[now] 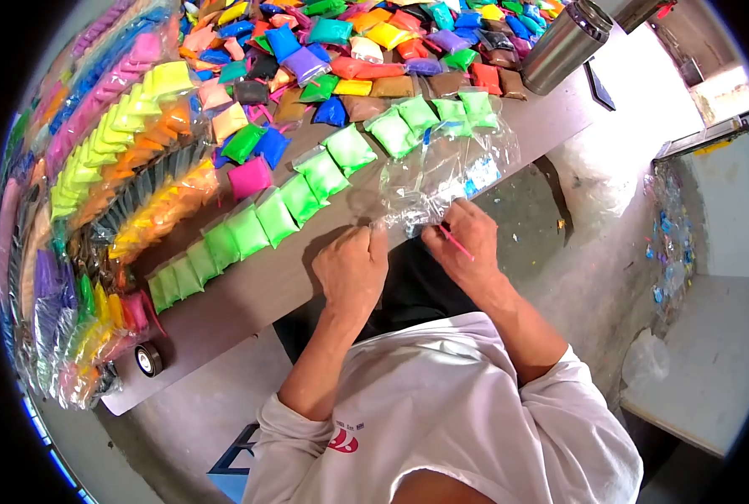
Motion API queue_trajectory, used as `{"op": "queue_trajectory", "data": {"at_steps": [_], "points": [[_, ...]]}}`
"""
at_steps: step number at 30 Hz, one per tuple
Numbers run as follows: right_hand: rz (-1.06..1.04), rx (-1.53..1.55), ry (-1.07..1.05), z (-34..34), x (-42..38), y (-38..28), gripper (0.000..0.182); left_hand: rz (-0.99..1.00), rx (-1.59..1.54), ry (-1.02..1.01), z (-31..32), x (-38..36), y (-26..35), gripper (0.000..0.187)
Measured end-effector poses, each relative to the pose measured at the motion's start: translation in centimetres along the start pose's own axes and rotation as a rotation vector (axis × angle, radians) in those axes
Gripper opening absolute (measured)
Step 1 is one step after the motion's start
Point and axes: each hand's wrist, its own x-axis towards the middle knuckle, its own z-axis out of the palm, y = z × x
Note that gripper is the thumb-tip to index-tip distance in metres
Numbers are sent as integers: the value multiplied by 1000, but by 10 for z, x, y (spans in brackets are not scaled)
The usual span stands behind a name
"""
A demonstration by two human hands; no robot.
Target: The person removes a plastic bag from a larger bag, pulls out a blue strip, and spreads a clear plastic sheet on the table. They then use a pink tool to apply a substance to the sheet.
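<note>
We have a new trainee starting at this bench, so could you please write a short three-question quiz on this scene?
1. True or false: the right hand holds a thin pink stick.
2. Which colour are the packets in the row nearest the hands: A green, B brown, C blue?
3. What do both hands, including the left hand, grip at the table edge?

Key: 1 true; 2 A; 3 a clear plastic bag.

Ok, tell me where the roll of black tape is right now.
In the head view the roll of black tape lies near the lower-left end of the table, below the row of green packets and beside the bundled coloured packets, well left of the left hand.
</note>
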Motion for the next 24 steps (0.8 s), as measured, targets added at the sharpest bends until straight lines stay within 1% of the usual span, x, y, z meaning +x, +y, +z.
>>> {"op": "queue_trajectory", "data": {"at_steps": [3,5,7,9,11,13,14,15,17,19,20,21,23,24], "points": [[-44,31,-18,8,-10,-10,13,-1,-32,16,0,-1,1,35],[-118,-6,-53,13,-13,-15,12,7,-38,20,0,-1,1,34],[-141,-16,-17,10,-7,-1,12,18,-46,28,2,0,0,34],[9,-44,69,-2,2,18,12,50,-57,40,3,-1,-2,33],[36,-82,96,-6,2,19,13,42,-30,49,2,-1,0,33],[-126,-47,18,-7,-3,2,13,26,-2,46,5,-2,-2,33],[-179,-36,13,7,-9,-1,16,44,19,62,8,-2,-5,32],[-184,0,0,11,-11,-12,18,64,41,82,8,-1,-6,31],[-170,-10,-3,24,-15,3,17,47,3,73,5,-2,-3,32],[-137,-96,32,4,2,15,15,33,-35,60,4,-4,-1,34],[-52,-43,59,1,8,17,13,37,-43,78,5,-4,1,34],[-60,-45,66,-2,11,16,13,42,-52,103,6,-1,2,34],[-79,-49,78,-5,11,9,13,36,-37,91,4,-2,0,34],[-29,-52,18,-8,9,-2,12,23,-22,74,3,-3,-1,33]]}}
